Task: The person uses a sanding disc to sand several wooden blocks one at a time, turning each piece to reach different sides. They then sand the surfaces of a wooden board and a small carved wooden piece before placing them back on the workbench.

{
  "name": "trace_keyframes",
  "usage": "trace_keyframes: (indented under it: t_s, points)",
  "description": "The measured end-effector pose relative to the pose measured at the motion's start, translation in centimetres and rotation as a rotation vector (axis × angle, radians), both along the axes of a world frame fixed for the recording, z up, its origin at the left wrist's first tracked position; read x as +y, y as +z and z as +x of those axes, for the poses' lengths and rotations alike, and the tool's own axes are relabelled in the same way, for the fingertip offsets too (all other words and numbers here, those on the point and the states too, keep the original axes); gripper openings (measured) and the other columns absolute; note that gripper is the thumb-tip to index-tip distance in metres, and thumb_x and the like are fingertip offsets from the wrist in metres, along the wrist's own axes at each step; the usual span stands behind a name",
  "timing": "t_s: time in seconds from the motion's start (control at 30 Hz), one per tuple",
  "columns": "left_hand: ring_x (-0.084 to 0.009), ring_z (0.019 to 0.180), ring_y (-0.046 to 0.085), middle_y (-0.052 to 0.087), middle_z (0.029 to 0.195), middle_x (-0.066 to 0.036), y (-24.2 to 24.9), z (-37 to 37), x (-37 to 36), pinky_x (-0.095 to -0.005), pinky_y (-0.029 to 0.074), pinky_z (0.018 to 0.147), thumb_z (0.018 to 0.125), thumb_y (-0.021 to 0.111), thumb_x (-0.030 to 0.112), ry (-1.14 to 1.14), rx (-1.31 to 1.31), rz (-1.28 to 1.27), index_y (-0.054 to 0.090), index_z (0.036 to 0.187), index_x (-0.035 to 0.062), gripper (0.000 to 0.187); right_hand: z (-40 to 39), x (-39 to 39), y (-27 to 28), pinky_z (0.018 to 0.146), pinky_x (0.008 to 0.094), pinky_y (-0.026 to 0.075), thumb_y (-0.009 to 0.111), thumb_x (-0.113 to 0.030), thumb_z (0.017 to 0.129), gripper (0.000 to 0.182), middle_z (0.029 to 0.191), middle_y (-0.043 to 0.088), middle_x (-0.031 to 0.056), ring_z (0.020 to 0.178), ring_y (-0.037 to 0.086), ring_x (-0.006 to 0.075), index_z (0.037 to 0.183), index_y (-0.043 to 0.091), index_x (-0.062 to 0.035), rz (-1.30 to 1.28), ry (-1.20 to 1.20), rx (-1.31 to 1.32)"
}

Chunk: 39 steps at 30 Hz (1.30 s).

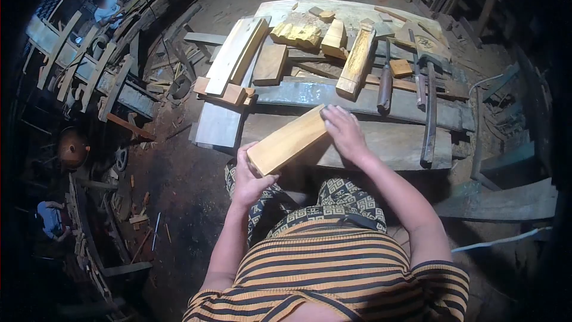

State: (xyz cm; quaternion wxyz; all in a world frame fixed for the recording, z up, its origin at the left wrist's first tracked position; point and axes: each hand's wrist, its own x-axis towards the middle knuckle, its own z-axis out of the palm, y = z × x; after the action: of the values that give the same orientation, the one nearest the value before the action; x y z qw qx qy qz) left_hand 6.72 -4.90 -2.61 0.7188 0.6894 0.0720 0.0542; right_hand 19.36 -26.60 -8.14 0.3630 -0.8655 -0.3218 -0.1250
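A long, pale yellow wooden block (289, 140) is tilted above my lap, in front of the bench edge. My left hand (246, 182) grips its near left end, with the thumb at the lower corner. My right hand (345, 132) is closed over the far right end, fingers on the top edge. Beyond it, on the bench, lie a hollowed wooden block (357, 62), a flat wood block (270, 64) and a rough yellow chunk (296, 35). To the right are two chisels, one with a brown handle (385, 90), and a long-handled hammer-like tool (429, 119).
The bench planks (381, 143) run across in front of my knees. Boards (229, 62) are stacked at its left. A small wood cube (401, 68) sits near the chisels. Two other people (108, 11) are at the far left among timber racks. Wood scraps (140, 217) litter the floor.
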Motion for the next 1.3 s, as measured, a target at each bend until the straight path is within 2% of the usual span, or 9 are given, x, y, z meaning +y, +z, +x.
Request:
trace_keyframes:
  t_s: [0.07,0.33,0.47,0.6,0.7,0.87,1.13,1.23,1.3]
  points:
    - [-0.0197,0.112,0.049,0.045,0.117,-0.011,-0.3,0.0,0.1,-0.0331,0.046,0.093,0.060,0.068,-0.007,-0.005,0.002,0.031,0.032,0.126,0.0027,0.076,0.1,0.7,0.7,0.108,0.0441,0.029,0.046,-0.022,0.092,0.037,0.130,0.053,0.0176,0.124,0.046,0.0333,0.120,0.057,-0.0017,0.005,-0.176,0.180]
    - [-0.0210,0.112,0.051,0.048,0.119,-0.010,0.2,-0.2,-0.1,-0.0345,0.042,0.097,0.061,0.069,-0.005,-0.004,-0.010,0.106,0.029,0.130,0.0038,0.081,-5.0,7.3,4.0,0.103,0.0431,0.036,0.050,-0.020,0.088,0.029,0.119,0.056,0.0163,0.116,0.050,0.0323,0.111,0.058,-0.0045,0.215,0.466,-0.183]
    - [-0.0216,0.116,0.047,0.044,0.123,-0.013,-0.7,-0.6,0.4,-0.0335,0.045,0.094,0.060,0.069,-0.005,-0.047,-0.036,0.190,0.027,0.133,0.0079,0.085,2.9,2.4,-1.4,0.106,0.0442,0.030,0.047,-0.027,0.093,0.034,0.129,0.054,0.0132,0.125,0.045,0.0308,0.118,0.060,-0.0085,0.057,-0.035,0.127]
    - [-0.0214,0.111,0.050,0.043,0.124,-0.013,1.8,-0.6,-0.8,-0.0325,0.048,0.089,0.060,0.073,0.004,-0.022,0.020,-0.104,0.023,0.138,0.0114,0.093,3.4,1.2,-1.8,0.109,0.0467,0.024,0.048,-0.032,0.093,0.039,0.135,0.050,0.0133,0.130,0.040,0.0299,0.125,0.057,-0.0115,-0.027,-0.055,0.229]
    - [-0.0252,0.102,0.056,0.038,0.130,-0.018,2.3,-0.4,-1.2,-0.0329,0.056,0.062,0.081,0.067,0.022,0.074,0.238,-0.416,0.012,0.145,0.0173,0.084,3.4,1.6,-1.6,0.109,0.0471,0.023,0.049,-0.032,0.093,0.040,0.136,0.049,0.0128,0.130,0.040,0.0296,0.126,0.056,-0.0119,-0.029,-0.055,0.239]
    - [-0.0217,0.079,0.065,0.062,0.098,-0.012,-2.0,0.0,-0.6,-0.0330,0.058,0.057,0.081,0.069,0.015,0.208,0.291,-0.553,0.051,0.111,0.0018,0.037,3.5,1.5,-1.5,0.110,0.0452,0.024,0.049,-0.031,0.093,0.040,0.137,0.048,0.0146,0.131,0.039,0.0305,0.127,0.055,-0.0111,0.037,-0.030,0.329]
    - [-0.0148,0.097,0.057,0.059,0.103,-0.006,1.8,4.5,0.8,-0.0262,0.046,0.086,0.073,0.067,-0.003,0.120,-0.308,0.308,0.059,0.116,0.0008,0.044,7.5,5.2,5.1,0.108,0.0387,0.029,0.046,-0.026,0.095,0.038,0.135,0.048,0.0185,0.129,0.041,0.0324,0.126,0.055,-0.0057,0.426,0.045,0.186]
    - [-0.0182,0.099,0.057,0.058,0.103,-0.007,1.2,5.8,1.1,-0.0285,0.043,0.091,0.068,0.065,-0.004,0.094,-0.300,0.322,0.062,0.113,0.0014,0.045,6.1,7.1,4.3,0.106,0.0403,0.032,0.046,-0.027,0.094,0.035,0.129,0.053,0.0177,0.124,0.047,0.0319,0.121,0.059,-0.0078,0.109,-0.115,0.003]
    - [-0.0204,0.100,0.058,0.059,0.103,-0.009,1.2,5.7,1.1,-0.0295,0.044,0.090,0.067,0.064,-0.002,0.081,-0.317,0.424,0.062,0.113,0.0021,0.046,3.7,7.3,6.0,0.100,0.0425,0.034,0.052,-0.021,0.089,0.031,0.118,0.060,0.0136,0.115,0.053,0.0307,0.115,0.061,-0.0075,0.293,0.194,0.081]
